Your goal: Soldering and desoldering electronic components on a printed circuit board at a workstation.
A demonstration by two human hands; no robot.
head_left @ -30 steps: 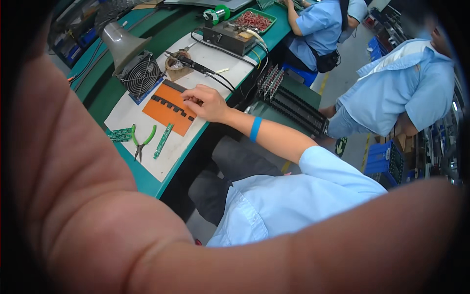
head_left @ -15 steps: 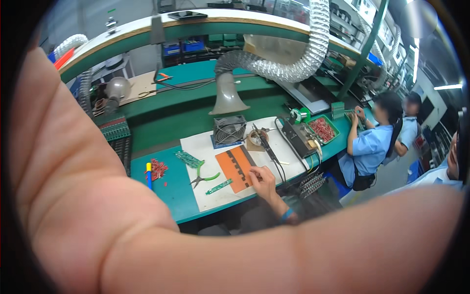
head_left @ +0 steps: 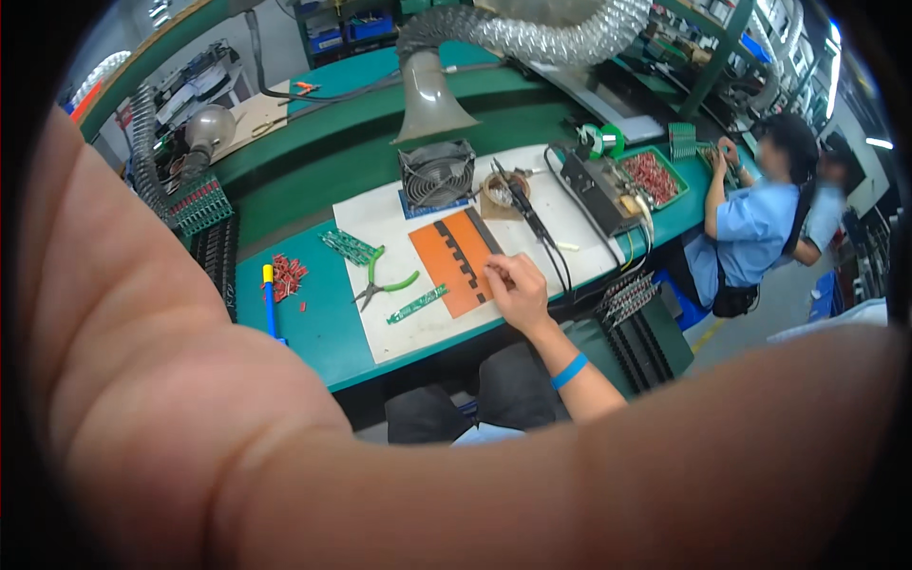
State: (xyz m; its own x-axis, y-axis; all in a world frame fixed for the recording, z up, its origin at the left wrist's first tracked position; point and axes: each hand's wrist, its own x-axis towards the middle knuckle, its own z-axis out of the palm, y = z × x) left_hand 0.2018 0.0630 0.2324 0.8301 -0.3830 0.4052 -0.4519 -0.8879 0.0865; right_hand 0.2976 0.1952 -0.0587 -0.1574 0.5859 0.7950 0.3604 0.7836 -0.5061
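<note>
My left hand (head_left: 180,380) looms very large and blurred across the left and bottom, right against the camera; its fingertips lie outside the picture. Over the right edge of an orange pad (head_left: 432,255) with a row of dark notched pieces, my right hand (head_left: 520,293) has its fingers curled and thumb drawn in. Whatever it may pinch is too small to make out. A blue band (head_left: 570,370) circles that wrist. Left of the pad lie a narrow green circuit board (head_left: 416,305), green-handled pliers (head_left: 377,279) and several more green boards (head_left: 348,247).
Behind the pad stand a square fan (head_left: 438,173) and a soldering iron (head_left: 520,198), with a soldering station (head_left: 594,195) to the right. Red parts (head_left: 288,275) lie heaped at left; others fill a green tray (head_left: 680,179). A funnel hood (head_left: 429,95) hangs above. Co-workers (head_left: 755,218) sit at right.
The view has tipped downward, so my legs and more of my right forearm show. My right hand stays at the pad's edge with its fingers curled. My left hand still covers the lower view.
</note>
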